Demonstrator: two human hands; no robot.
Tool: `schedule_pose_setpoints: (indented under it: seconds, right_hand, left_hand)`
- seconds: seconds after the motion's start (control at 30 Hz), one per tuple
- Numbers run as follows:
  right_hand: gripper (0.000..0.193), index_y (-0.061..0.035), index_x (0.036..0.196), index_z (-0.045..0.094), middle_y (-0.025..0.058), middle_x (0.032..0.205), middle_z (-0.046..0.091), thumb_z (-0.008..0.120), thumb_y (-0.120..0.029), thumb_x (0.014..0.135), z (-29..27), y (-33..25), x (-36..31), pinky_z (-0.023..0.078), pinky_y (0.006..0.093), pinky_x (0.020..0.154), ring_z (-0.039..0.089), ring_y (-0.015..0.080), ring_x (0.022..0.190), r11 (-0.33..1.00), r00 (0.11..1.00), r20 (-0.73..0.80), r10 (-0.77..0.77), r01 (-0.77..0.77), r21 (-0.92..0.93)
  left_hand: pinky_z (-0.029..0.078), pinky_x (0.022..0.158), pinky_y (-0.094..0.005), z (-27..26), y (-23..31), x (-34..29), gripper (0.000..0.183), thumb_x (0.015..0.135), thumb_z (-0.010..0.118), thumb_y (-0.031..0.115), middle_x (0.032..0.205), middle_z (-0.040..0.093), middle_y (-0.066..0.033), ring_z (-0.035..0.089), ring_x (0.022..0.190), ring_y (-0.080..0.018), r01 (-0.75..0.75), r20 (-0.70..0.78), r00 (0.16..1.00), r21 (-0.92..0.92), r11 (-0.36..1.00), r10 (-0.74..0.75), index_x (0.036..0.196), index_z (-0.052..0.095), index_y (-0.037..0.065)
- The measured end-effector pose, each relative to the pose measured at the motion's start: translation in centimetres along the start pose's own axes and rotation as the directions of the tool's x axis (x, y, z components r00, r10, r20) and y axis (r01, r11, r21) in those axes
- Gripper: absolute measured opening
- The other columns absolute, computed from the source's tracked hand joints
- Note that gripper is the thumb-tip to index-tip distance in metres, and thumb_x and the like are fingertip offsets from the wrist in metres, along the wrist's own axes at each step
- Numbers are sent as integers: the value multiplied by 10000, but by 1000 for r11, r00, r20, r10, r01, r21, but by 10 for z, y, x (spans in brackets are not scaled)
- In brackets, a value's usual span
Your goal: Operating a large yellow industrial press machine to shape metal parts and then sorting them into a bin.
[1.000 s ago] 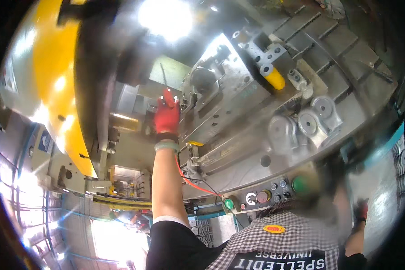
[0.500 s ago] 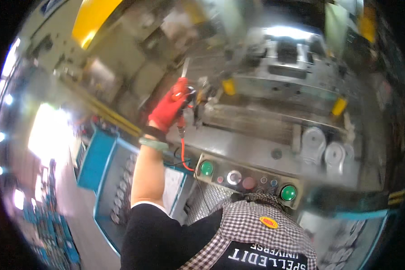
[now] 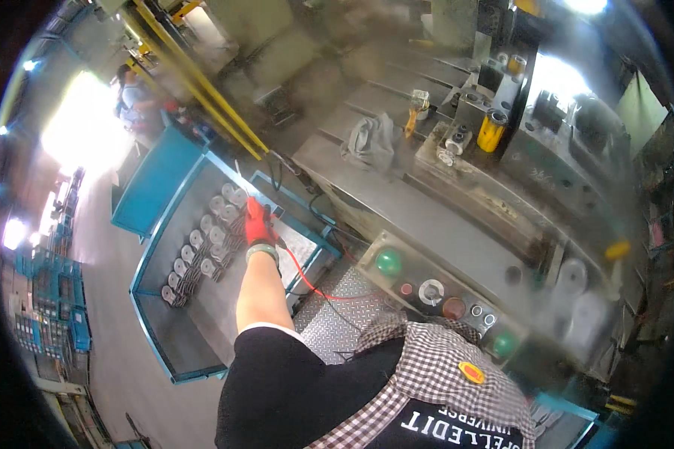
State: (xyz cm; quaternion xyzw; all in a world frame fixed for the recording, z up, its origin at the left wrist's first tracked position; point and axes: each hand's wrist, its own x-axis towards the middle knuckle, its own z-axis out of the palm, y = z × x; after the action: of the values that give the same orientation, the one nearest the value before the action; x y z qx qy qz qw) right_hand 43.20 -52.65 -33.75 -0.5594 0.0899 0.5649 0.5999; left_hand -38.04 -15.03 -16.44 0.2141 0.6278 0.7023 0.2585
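Note:
My left hand (image 3: 257,226), in a red glove, is closed on an air blow gun (image 3: 240,176) with a thin nozzle pointing away from me. A red hose (image 3: 298,268) runs from its grip back toward the control panel. The arm stretches out over the near right side of a blue-framed bin (image 3: 148,334). Inside that bin, rows of stacked grey metal parts (image 3: 216,236) with round ends lie just left of my glove. My right hand is not in view.
A control panel (image 3: 451,303) with green buttons sits before me. Beyond it are a press bed (image 3: 397,206), a grey rag (image 3: 370,142), a brush (image 3: 412,120) and yellow cylinders (image 3: 492,132). Blurred metal parts (image 3: 574,278) stand at right. Another person (image 3: 136,97) is far left.
My left hand has swung left with the air blow gun, from above the press bed to over the bin. The view has turned left, bringing more of the bin into sight.

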Motion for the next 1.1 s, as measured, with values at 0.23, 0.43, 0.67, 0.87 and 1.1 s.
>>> schedule_pose_setpoints:
  seconds: [0.23, 0.43, 0.67, 0.87, 1.1]
  right_hand:
    - [591, -167, 1330, 299, 28, 1375, 288, 242, -533, 868, 20, -24, -64, 196, 362, 993, 291, 227, 1226, 974, 973, 105, -208, 196, 111]
    - [634, -84, 1289, 346, 105, 1262, 434, 244, -547, 867, 129, -65, -84, 349, 412, 919, 442, 268, 1109, 891, 884, 112, -454, 455, 18]
    - [639, -56, 1192, 456, 117, 1162, 485, 265, -568, 861, 239, -98, -106, 410, 389, 851, 507, 266, 963, 865, 874, -39, -485, 486, 126]
    - [512, -101, 1089, 547, 35, 1122, 526, 290, -497, 894, 262, -103, -63, 428, 330, 761, 527, 199, 888, 824, 823, -71, -564, 566, 11]
    - [441, -21, 899, 590, 75, 728, 586, 384, -411, 888, 267, -110, -37, 402, 313, 626, 524, 188, 654, 658, 601, -278, -749, 632, -408]
  left_hand:
    - [452, 694, -432, -4, -91, 92, 631, 761, 562, 248, 1189, 461, -74, 519, 938, -240, 198, -3, 980, -94, 976, -199, 1323, 294, 147]
    - [81, 1055, -463, -57, -168, 149, 902, 679, 553, 528, 1419, 142, -78, 134, 1293, -304, -110, 371, 876, 775, 623, -307, 1367, 105, 155]
    - [434, 774, -523, -6, -178, 127, 763, 662, 553, 606, 1175, 494, -105, 513, 986, -279, 560, -214, 828, 324, 762, -517, 1206, 424, 88]
    - [462, 749, -356, -18, -144, 36, 579, 689, 663, 376, 1013, 557, -142, 558, 868, -249, 65, -104, 992, 908, 415, 71, 1123, 487, 35]
    - [460, 729, -356, -35, -128, -92, 525, 711, 641, 354, 994, 560, -133, 560, 861, -246, -81, 162, 981, 844, 530, -108, 1106, 492, 41]
